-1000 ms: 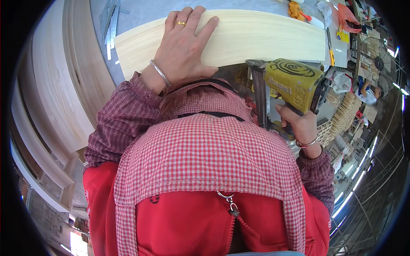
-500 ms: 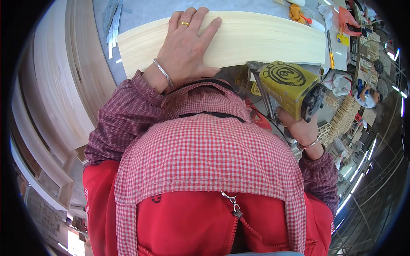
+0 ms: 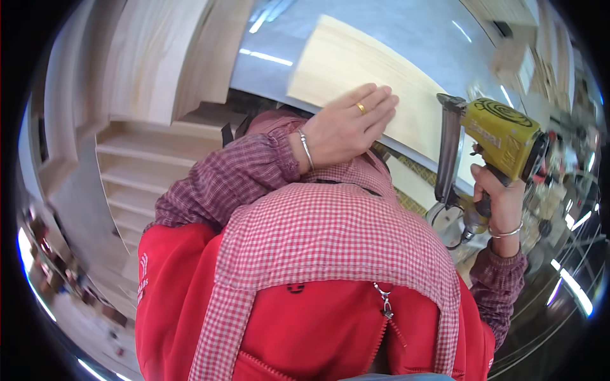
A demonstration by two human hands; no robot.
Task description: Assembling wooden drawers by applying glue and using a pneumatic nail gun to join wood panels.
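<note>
A pale wooden board (image 3: pixel 365 60) lies tilted across the bluish-grey worktop, blurred by motion. My left hand (image 3: pixel 346 127), wearing a gold ring, rests at the board's near edge with its fingers stretched out and close together. Nothing is gripped in it. In my right hand (image 3: pixel 502 197) is the handle of a yellow air nail gun (image 3: pixel 508 136), my fingers wrapped round it. The gun's dark nose and long magazine stand over or against the board's right end; I cannot tell whether they touch. An air fitting shows at the foot of the handle.
Large wooden panels (image 3: pixel 149 60) stand at the left, beside a wooden frame with several slats (image 3: pixel 143 152). Thin metal strips lie blurred on the worktop (image 3: pixel 432 32) at the far left. More wooden pieces (image 3: pixel 502 19) are at the far right.
The whole view has swung round, bringing the slatted frame into sight. My left hand's fingers have come together near the board's near edge. The nail gun is now upright by the board's right end.
</note>
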